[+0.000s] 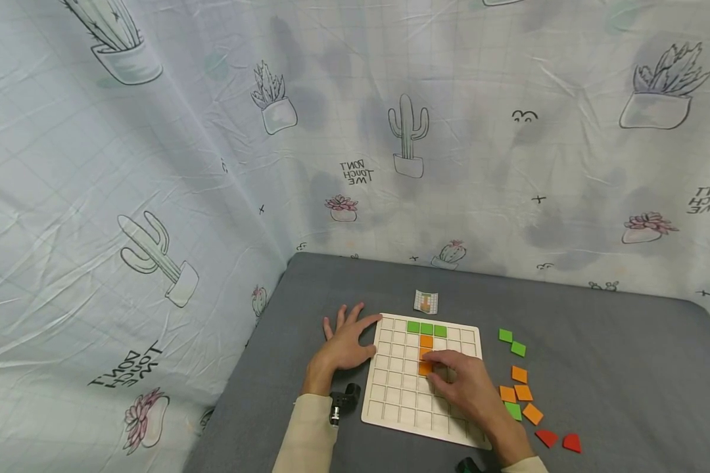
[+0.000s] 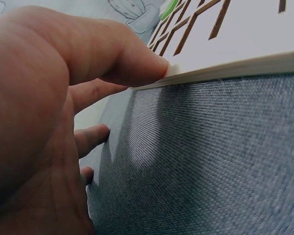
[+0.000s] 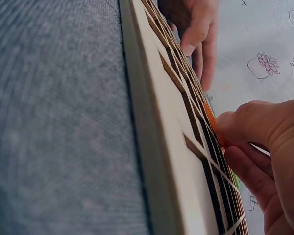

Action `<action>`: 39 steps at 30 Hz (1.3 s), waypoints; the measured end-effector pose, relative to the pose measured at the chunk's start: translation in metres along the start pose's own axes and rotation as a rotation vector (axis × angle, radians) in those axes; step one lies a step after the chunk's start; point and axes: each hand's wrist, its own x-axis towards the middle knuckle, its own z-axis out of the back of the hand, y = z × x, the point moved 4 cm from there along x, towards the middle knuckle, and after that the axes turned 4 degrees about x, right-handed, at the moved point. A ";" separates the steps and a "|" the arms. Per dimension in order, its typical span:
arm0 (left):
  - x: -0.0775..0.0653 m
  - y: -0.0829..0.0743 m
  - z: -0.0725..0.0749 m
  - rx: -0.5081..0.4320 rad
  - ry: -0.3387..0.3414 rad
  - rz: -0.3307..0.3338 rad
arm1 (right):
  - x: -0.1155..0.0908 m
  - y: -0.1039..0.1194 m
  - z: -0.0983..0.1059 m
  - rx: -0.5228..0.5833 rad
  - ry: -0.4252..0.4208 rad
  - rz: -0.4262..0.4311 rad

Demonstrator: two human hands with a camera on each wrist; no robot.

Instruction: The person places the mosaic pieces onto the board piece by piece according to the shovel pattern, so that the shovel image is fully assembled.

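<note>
A pale wooden grid board [image 1: 390, 397] lies on the grey table. Three green square tiles [image 1: 426, 328] form a row near its far edge, with orange tiles in a column below the middle one. My right hand [image 1: 470, 387] pinches the nearest orange tile [image 1: 425, 369] at the column's lower end, thumb and fingertips on it; the right wrist view shows this orange tile [image 3: 211, 120] low against the board. With fingers spread, my left hand [image 1: 346, 348] rests at the board's left side, its thumb [image 2: 142, 68] touching the edge and its index fingertip at the far left corner.
A small pattern card [image 1: 426, 302] lies beyond the board. Right of it are loose green tiles [image 1: 505, 336], several orange tiles [image 1: 532, 414] and two red pieces [image 1: 572, 443]. A patterned curtain [image 1: 473, 164] rises behind and left of the grey table [image 1: 627, 368].
</note>
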 end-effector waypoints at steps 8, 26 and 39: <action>-0.001 -0.001 0.001 -0.006 0.006 0.002 | -0.002 -0.002 0.001 0.001 0.007 -0.026; -0.003 -0.002 0.003 -0.010 0.001 -0.005 | -0.016 -0.003 0.026 0.200 -0.039 -0.099; -0.003 0.000 0.002 -0.020 0.001 -0.012 | -0.051 -0.017 0.066 0.155 -0.162 -0.179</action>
